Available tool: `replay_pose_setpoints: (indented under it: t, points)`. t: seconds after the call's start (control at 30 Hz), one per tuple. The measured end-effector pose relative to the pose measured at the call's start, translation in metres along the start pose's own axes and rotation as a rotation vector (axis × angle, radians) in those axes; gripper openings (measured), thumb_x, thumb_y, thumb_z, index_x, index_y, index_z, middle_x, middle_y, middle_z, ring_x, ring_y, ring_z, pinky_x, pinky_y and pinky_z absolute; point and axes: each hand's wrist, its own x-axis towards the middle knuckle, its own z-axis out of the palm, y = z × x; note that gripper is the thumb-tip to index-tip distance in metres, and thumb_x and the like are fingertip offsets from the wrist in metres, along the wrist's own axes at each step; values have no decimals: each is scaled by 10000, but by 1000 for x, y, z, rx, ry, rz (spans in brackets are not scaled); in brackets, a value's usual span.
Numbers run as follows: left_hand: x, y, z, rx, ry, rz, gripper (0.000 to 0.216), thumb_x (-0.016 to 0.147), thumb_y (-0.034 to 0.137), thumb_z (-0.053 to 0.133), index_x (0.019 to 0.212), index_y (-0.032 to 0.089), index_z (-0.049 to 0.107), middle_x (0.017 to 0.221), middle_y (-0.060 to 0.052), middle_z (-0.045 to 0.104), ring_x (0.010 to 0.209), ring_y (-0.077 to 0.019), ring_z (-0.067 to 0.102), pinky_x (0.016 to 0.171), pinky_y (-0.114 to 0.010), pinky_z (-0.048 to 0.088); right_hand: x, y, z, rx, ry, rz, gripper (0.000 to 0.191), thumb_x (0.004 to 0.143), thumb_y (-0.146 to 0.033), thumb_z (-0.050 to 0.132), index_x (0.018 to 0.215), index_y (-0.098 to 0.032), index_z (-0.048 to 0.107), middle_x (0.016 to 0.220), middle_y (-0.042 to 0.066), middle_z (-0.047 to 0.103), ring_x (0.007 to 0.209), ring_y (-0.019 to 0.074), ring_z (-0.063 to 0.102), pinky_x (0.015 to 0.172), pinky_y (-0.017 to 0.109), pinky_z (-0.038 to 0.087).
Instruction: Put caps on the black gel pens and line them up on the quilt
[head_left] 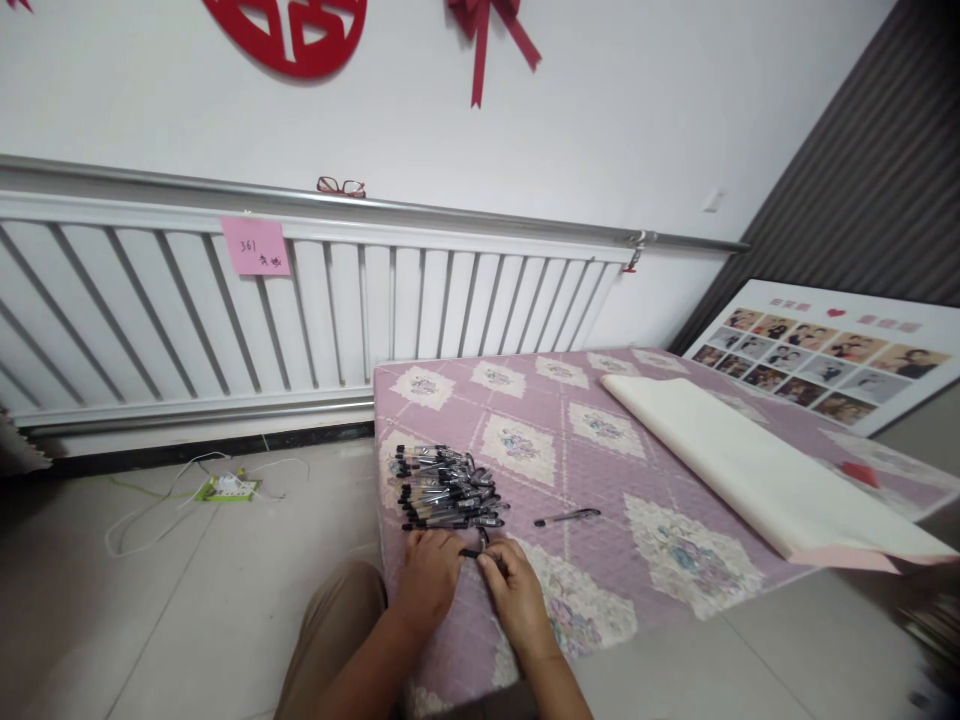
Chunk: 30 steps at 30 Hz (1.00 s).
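A heap of several black pens [444, 487] lies near the left edge of a pink quilted mat [645, 480]. Just below the heap, my left hand [431, 580] and my right hand [514, 588] meet with fingers curled round one black pen [474, 552] held between them. A single pen [568, 517] lies apart on the mat to the right of the heap.
A cream roll of paper [750, 470] lies across the mat's right side. A white radiator [300, 310] with a pink note [255, 246] and red glasses [341, 186] lines the wall. A power strip with cables [225, 488] lies on the floor at left. A photo board [825, 355] leans at right.
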Motion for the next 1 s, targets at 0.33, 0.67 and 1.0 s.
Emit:
replay_pose_setpoints:
  t: [0.33,0.67,1.0]
  points:
    - [0,-1,1,19,-10,2,221,921,187,417,991,274,608,1006,18,642,1012,-167,528,923,-357,285,0,3,2,5,3,11,168,851,-329,515,771,-214,608,856,62,619,855,208,576,798,332,464]
    - [0,1,-3,15,-33,-5,228,917,191,420,1010,268,614,1011,11,642,1015,-163,529,926,-349,287,0,7,3,20,5,14,131,843,-313,528,808,-217,610,902,60,614,900,210,568,836,329,444]
    - [0,-1,0,0,-15,-11,229,917,195,420,998,274,619,1007,14,648,1003,-169,537,933,-362,295,-1,6,2,23,28,58,206,860,-361,498,763,-210,601,841,50,624,837,202,580,783,311,452]
